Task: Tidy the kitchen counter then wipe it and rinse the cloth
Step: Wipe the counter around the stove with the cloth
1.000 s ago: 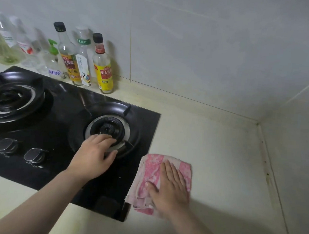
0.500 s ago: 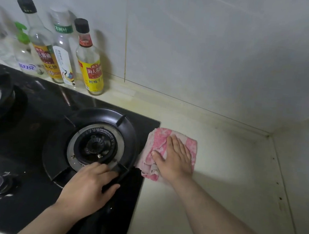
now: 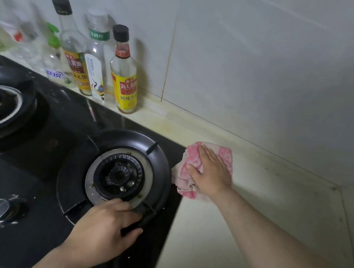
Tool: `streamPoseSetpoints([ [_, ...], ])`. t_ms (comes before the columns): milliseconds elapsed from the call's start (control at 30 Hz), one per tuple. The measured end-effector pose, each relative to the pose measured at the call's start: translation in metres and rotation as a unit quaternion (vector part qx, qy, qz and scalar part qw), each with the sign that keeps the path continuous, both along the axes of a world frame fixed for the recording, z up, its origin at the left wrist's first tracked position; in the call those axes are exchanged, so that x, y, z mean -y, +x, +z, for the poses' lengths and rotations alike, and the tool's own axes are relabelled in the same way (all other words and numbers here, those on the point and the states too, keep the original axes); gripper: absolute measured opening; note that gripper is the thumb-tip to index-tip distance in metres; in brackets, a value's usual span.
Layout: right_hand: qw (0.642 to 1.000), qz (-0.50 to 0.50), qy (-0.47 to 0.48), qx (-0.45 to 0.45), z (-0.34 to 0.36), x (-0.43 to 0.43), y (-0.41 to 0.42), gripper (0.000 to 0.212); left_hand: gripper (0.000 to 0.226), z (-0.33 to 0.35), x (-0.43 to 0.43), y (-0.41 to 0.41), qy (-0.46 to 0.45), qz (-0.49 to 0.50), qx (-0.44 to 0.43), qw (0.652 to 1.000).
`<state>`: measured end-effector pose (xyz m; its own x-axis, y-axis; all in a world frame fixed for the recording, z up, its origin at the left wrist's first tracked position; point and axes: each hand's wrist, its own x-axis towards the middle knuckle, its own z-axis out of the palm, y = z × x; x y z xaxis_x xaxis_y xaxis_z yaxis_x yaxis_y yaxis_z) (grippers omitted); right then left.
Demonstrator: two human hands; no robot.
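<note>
Pink-and-white patterned cloth (image 3: 192, 166), bunched and folded, lying on the pale cream counter (image 3: 261, 202) just right of the black glass hob (image 3: 55, 146), its left edge touching the hob's rim. Pinned flat under the right hand (image 3: 210, 171), fingers straight and spread, palm pressing down, nothing pinched. Soft, limp, light, probably damp; likely to drag and ruck rather than slide freely, so best driven by a flat palm on its middle, or gathered by the loose folds at the near edge for lifting and rinsing. No fragility to mind.

Left hand (image 3: 104, 231) resting on the near rim of the round black pan support (image 3: 114, 171), fingers curled over the metal, seemingly steadying or bracing; firmness of that hold impossible to judge. Burner cap in the centre, a silver knob (image 3: 0, 210) at the near left, a second burner (image 3: 4, 105) far left.

Along the far wall, a row of tall glass bottles: a yellow-labelled one with a black cap (image 3: 125, 71) nearest the cloth, a white-labelled clear one (image 3: 96, 55), another black-capped one (image 3: 73, 47), and a green-pump dispenser (image 3: 53, 56). Upright, narrow, easily toppled, so a hazard for strokes toward the far left. Open counter to the right up to the tiled corner (image 3: 335, 188), with dark specks along the seam. Raised hob edge the main obstruction to leftward wiping.
</note>
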<state>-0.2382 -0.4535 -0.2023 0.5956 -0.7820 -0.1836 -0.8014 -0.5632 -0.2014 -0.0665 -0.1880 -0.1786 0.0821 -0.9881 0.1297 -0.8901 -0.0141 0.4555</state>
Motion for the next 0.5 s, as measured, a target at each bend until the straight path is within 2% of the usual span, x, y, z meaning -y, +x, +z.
streamPoseSetpoints([
  [267, 0.985, 0.172, 0.028, 0.012, 0.012, 0.033, 0.077, 0.062, 0.026, 0.000, -0.001, 0.001, 0.004, -0.006, -0.015, 1.000],
  [500, 0.966, 0.254, 0.037, 0.009, 0.009, 0.046, 0.144, 0.062, 0.022, -0.005, 0.000, 0.003, -0.007, -0.032, -0.001, 0.999],
])
